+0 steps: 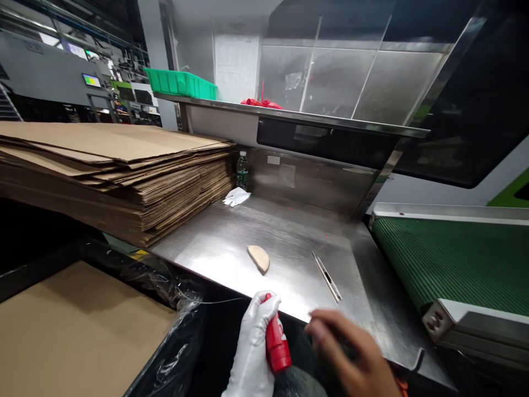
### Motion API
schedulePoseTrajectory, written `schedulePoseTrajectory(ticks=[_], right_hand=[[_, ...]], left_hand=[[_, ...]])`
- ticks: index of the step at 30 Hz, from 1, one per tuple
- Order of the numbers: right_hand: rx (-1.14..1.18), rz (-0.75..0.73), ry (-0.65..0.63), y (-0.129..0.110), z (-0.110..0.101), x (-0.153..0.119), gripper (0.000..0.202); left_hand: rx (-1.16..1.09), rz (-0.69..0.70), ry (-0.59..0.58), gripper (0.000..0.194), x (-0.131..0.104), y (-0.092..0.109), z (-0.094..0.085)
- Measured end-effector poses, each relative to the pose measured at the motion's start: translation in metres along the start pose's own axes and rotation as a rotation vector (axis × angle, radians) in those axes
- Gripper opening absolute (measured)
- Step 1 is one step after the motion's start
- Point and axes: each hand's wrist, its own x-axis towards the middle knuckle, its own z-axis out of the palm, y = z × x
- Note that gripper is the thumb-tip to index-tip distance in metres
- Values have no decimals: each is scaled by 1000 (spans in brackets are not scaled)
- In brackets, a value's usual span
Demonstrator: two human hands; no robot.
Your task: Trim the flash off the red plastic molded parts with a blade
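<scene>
My left hand [250,353], in a white glove, is closed around a small red object [276,342] at the front edge of the steel table [231,242]. My right hand [351,353] is bare and blurred, just right of the red object, over the table's front edge; I cannot make out anything in it. On the table beyond my hands lie a flat tan half-round piece [259,257] and a thin metal tool [326,275].
A thick stack of flat cardboard sheets [115,171] fills the left. A plastic-lined box with a cardboard sheet [78,325] sits lower left. A water bottle [242,171] and a white glove [236,196] lie at the back. A green conveyor belt [454,264] runs on the right. A green bin [181,82] stands on the shelf.
</scene>
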Motion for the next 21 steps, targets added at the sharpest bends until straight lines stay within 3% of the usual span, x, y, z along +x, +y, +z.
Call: schedulePoseTrajectory(ticks=[3,4,7,9,12,15,21], right_hand=[[-227,134,178,27,-20,71,42],[-344,183,180,37,-21,96,42],[-591,303,68,63,-11,151,40],[-661,312,9,71,1,166,31],[-665,246,-1,72,13,165,23],[-522,153,-37,67,10,144,25],[-186,-30,-163,43,-12,56,47]], left_hand=[[1,-12,-111,33,0,2,-2],[4,-15,-116,34,-1,2,-2],[30,-13,-113,34,-3,2,-1],[50,2,-112,34,-4,2,-2],[73,45,-108,33,-1,4,-2],[101,55,-134,32,5,9,-3],[111,35,-99,33,10,16,1]])
